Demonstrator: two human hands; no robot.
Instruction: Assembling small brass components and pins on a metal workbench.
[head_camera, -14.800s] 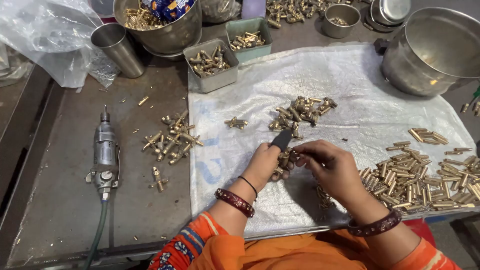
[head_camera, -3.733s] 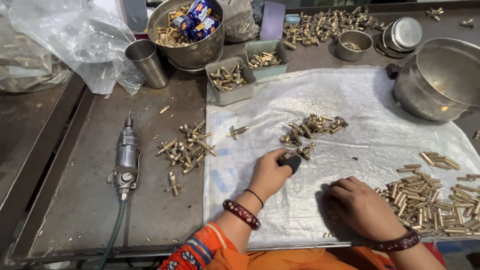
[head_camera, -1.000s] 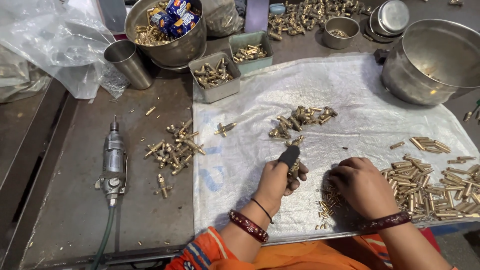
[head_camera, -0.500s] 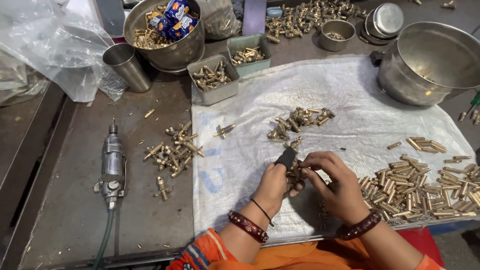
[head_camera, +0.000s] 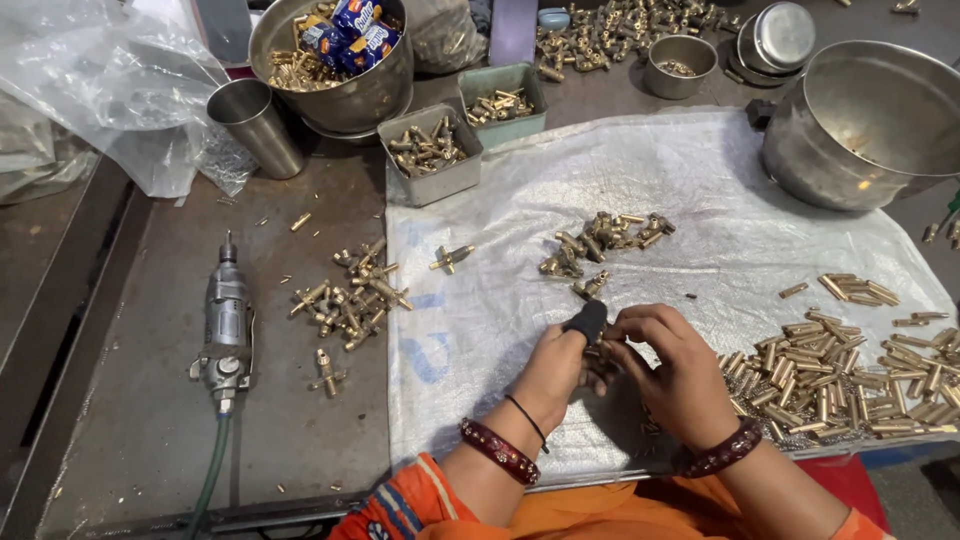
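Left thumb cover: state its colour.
Black, seen in the head view: thumb cover on the left hand.

dark metal workbench (head_camera: 150, 420), scuffed, raised lip at left edge; white woven sheet (head_camera: 700, 200) spread over right half; even light.

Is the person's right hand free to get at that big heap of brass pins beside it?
Probably yes: the right hand lies beside the heap of brass pins, with only bare white sheet between.
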